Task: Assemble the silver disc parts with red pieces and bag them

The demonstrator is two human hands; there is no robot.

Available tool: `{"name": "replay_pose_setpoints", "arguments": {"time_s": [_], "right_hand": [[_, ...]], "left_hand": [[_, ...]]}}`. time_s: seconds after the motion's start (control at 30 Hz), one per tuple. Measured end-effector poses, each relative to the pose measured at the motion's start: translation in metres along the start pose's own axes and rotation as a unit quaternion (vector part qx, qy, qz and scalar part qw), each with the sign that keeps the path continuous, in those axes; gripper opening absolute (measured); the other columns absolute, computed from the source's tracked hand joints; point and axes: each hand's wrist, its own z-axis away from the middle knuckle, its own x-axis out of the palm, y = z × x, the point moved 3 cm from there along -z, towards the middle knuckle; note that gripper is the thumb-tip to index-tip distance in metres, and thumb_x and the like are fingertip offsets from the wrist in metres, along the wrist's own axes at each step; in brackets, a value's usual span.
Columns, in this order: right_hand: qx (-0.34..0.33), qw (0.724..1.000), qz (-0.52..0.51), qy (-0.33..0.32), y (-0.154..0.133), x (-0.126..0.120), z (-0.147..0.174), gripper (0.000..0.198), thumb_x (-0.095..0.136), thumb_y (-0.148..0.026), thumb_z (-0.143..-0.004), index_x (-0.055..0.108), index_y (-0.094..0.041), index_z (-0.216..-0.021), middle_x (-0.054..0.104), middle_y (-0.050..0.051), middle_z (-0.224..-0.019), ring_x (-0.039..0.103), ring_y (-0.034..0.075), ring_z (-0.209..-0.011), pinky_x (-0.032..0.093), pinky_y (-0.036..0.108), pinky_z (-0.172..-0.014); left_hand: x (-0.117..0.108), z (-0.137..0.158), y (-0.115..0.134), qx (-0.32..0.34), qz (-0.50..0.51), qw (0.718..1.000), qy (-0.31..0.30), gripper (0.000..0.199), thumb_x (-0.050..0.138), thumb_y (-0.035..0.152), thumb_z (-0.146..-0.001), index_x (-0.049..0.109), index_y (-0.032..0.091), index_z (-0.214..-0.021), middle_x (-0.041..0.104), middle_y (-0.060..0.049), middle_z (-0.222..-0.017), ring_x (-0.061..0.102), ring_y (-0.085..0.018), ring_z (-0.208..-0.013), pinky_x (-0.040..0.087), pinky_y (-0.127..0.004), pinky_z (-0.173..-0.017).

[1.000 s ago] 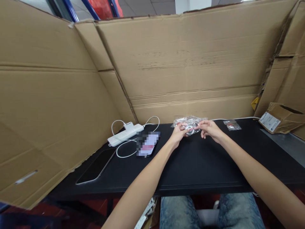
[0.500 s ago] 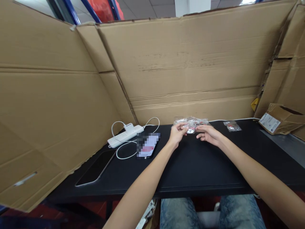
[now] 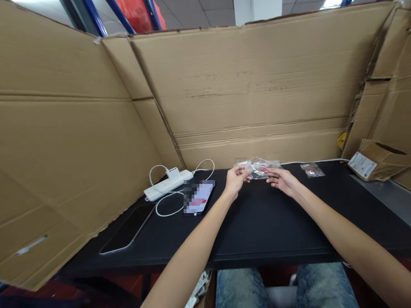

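Observation:
Small clear plastic packets [image 3: 257, 163] lie in a crinkled pile at the back of the black table, with red and silvery bits showing through. My left hand [image 3: 236, 181] is at the pile's front left, thumb and fingers closed on a clear plastic packet [image 3: 256, 173]. Facing it from the right, my right hand [image 3: 282, 181] has its fingers stretched out and apart, the tips beside the same packet. Whether those tips touch the plastic is hard to tell. What the packet contains is blurred.
Another small packet [image 3: 312, 170] lies to the right, before an opened cardboard box [image 3: 379, 160]. On the left are a white power strip [image 3: 168, 185] with cables, a phone [image 3: 201, 197] and a dark tablet [image 3: 128, 229]. Cardboard walls [image 3: 244, 85] enclose the table [image 3: 257, 231].
The packet between my hands has shifted, and its shiny round face no longer shows clearly. My left hand has moved slightly left; my right hand is nearly unchanged.

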Motion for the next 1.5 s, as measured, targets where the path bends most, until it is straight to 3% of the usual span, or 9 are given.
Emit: {"name": "replay_pose_setpoints", "arguments": {"time_s": [0.27,0.47,0.6,0.73,0.83,1.07,1.17,1.27,1.5], "right_hand": [[-0.048,0.994,-0.069,0.074,0.000,-0.010,-0.006,0.005,0.067,-0.011,-0.083,0.070,-0.014,-0.084,0.074,0.007,-0.076,0.072,0.019,-0.069,0.062,0.030,-0.069],[-0.059,0.987,-0.103,0.104,-0.001,-0.020,-0.011,0.012,0.066,-0.003,-0.081,0.068,-0.013,-0.076,0.073,0.006,-0.072,0.071,0.016,-0.069,0.062,0.030,-0.073],[-0.054,0.987,-0.108,0.102,0.000,-0.018,-0.011,0.014,0.065,-0.001,-0.080,0.067,-0.012,-0.073,0.071,0.004,-0.066,0.070,0.015,-0.064,0.062,0.029,-0.070],[-0.048,0.989,-0.106,0.091,0.003,-0.014,-0.010,0.013,0.066,-0.002,-0.080,0.066,-0.012,-0.072,0.070,0.003,-0.063,0.070,0.015,-0.062,0.062,0.029,-0.068],[-0.042,0.991,-0.100,0.084,0.006,-0.012,-0.011,0.012,0.067,-0.003,-0.079,0.066,-0.012,-0.073,0.070,0.005,-0.063,0.070,0.016,-0.061,0.062,0.030,-0.067],[-0.036,0.993,-0.085,0.073,0.011,-0.011,-0.012,0.013,0.071,-0.003,-0.076,0.064,-0.014,-0.072,0.070,0.004,-0.062,0.068,0.014,-0.058,0.061,0.030,-0.066],[-0.038,0.994,-0.079,0.066,0.011,-0.009,-0.010,0.014,0.072,-0.004,-0.074,0.063,-0.014,-0.072,0.070,0.003,-0.063,0.067,0.014,-0.057,0.060,0.028,-0.063],[-0.038,0.994,-0.074,0.064,0.011,-0.009,-0.009,0.012,0.071,-0.004,-0.075,0.064,-0.014,-0.074,0.071,0.004,-0.064,0.068,0.014,-0.058,0.060,0.027,-0.062],[-0.030,0.995,-0.062,0.069,0.012,-0.009,-0.010,0.011,0.069,-0.004,-0.077,0.064,-0.014,-0.076,0.072,0.006,-0.065,0.069,0.016,-0.057,0.059,0.028,-0.061]], "left_hand": [[-0.003,0.002,0.009,-0.036,0.000,0.999,0.031,0.023,0.069,0.023,-0.077,0.054,0.015,-0.091,0.065,-0.003,-0.074,0.067,-0.014,-0.060,0.060,-0.030,-0.062],[-0.009,0.001,0.003,-0.090,-0.139,0.985,0.051,0.025,0.057,0.010,-0.079,0.047,0.015,-0.100,0.066,-0.003,-0.071,0.071,-0.017,-0.064,0.060,-0.032,-0.066],[-0.017,0.001,-0.001,-0.110,-0.304,0.946,0.038,0.036,0.067,0.016,-0.071,0.054,0.015,-0.104,0.066,-0.002,-0.061,0.069,-0.021,-0.059,0.057,-0.033,-0.063],[-0.022,0.002,0.002,-0.096,-0.453,0.886,0.005,0.014,0.071,0.029,-0.068,0.063,0.019,-0.073,0.070,-0.009,-0.070,0.071,-0.029,-0.079,0.053,-0.037,-0.075],[-0.021,0.003,0.005,-0.070,-0.527,0.846,-0.024,0.016,0.070,0.033,-0.068,0.062,0.020,-0.065,0.071,-0.013,-0.080,0.069,-0.033,-0.087,0.051,-0.039,-0.077],[0.007,0.022,0.013,0.110,-0.575,0.800,-0.132,0.029,0.056,0.036,-0.086,0.064,0.022,-0.111,0.064,-0.009,-0.112,0.056,-0.026,-0.114,0.042,-0.037,-0.100],[0.020,0.032,0.011,0.161,-0.595,0.766,-0.184,0.031,0.058,0.036,-0.085,0.065,0.023,-0.112,0.057,-0.010,-0.126,0.045,-0.030,-0.125,0.037,-0.043,-0.105],[0.021,0.035,0.009,0.177,-0.633,0.727,-0.198,0.028,0.054,0.033,-0.087,0.066,0.021,-0.109,0.053,-0.013,-0.129,0.042,-0.032,-0.126,0.041,-0.046,-0.101],[0.003,0.028,0.018,0.153,-0.670,0.708,-0.161,0.029,0.049,0.019,-0.082,0.065,0.012,-0.104,0.059,-0.022,-0.115,0.048,-0.040,-0.118,0.043,-0.053,-0.093]]}}
